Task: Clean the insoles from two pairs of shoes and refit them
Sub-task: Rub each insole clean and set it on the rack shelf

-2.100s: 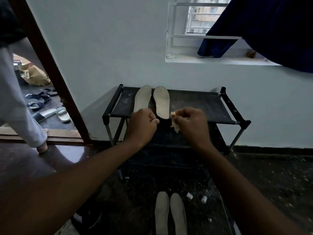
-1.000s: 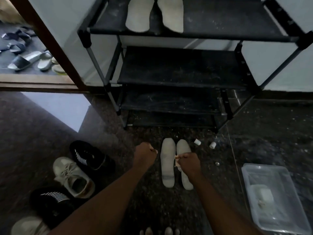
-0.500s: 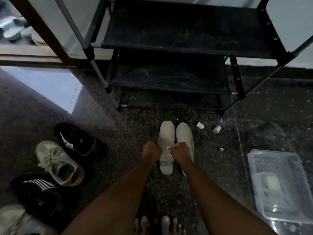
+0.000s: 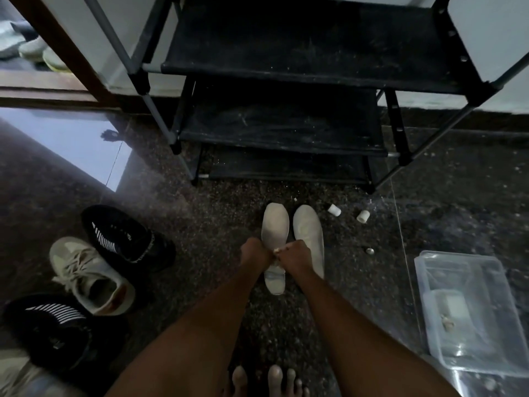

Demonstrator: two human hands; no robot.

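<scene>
A pale insole [image 4: 275,224] and a second insole [image 4: 307,228] lay side by side on the floor [image 4: 200,219], near the shoe rack's [image 4: 286,73] front edge. The right hand [image 4: 294,255] pinched a small pale wad [image 4: 277,250] over the first insole. The left hand [image 4: 254,253] was curled beside it, its grip unclear.

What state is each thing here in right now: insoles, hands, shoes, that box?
Insole under the hands: flat on the floor.
Other insole: flat beside it.
Right hand: pinches a small pale wipe.
Left hand: curled at the insole's edge; grip unclear.
Beige sneaker: upright, laced.
Black striped sneakers: upright on the floor.
Clear plastic box: open.
Shoe rack: standing, shelves dusty.
</scene>
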